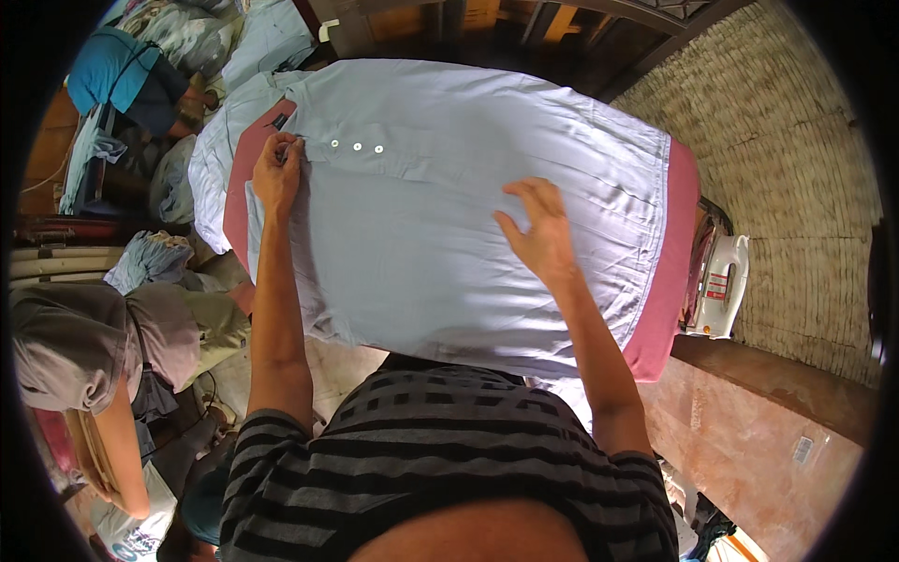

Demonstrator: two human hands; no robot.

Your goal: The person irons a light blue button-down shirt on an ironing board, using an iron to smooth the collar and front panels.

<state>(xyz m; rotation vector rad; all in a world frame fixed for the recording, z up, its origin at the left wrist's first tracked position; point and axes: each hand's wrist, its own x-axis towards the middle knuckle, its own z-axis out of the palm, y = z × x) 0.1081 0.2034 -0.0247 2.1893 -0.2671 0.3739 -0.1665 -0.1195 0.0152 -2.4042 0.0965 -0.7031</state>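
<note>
A light blue shirt [403,234] lies spread over a red-covered ironing board [676,253], its collar end to the left and its hem to the right. Several white buttons [357,146] run along the placket near the far side. At the collar, my left hand [278,176] is closed, with thumb and fingers pinching the shirt's edge by the neck opening. My right hand [538,234] is over the middle of the shirt, fingers apart and holding nothing; whether it touches the cloth I cannot tell.
A white iron [721,286] rests at the board's right end. On the left, one person in grey [75,347] and another in a blue top [112,70] are close by. Piled clothes [187,42] lie at the far left, and dark furniture [496,23] stands behind the board.
</note>
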